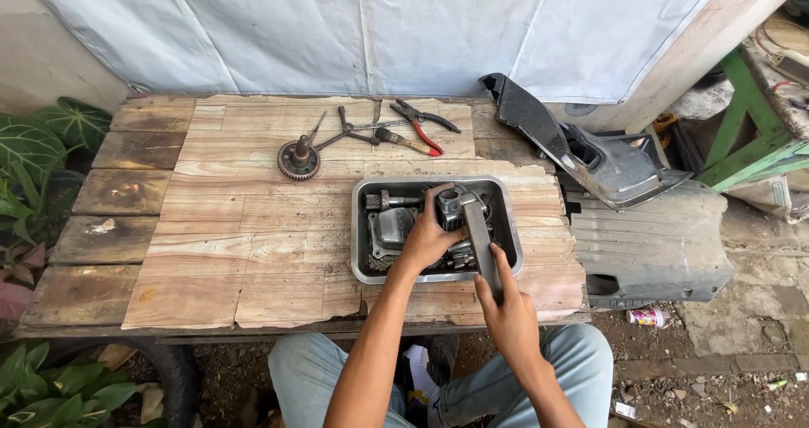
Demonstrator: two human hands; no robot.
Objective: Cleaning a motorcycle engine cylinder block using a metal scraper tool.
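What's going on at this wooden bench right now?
A seated person works over a metal tray of greasy engine parts on a wooden table. The left hand steadies a metal part in the tray, while the right hand grips the handle of a long tool set on that part. A gear, pliers and other hand tools lie further back. Dark plastic panels rest at the right.
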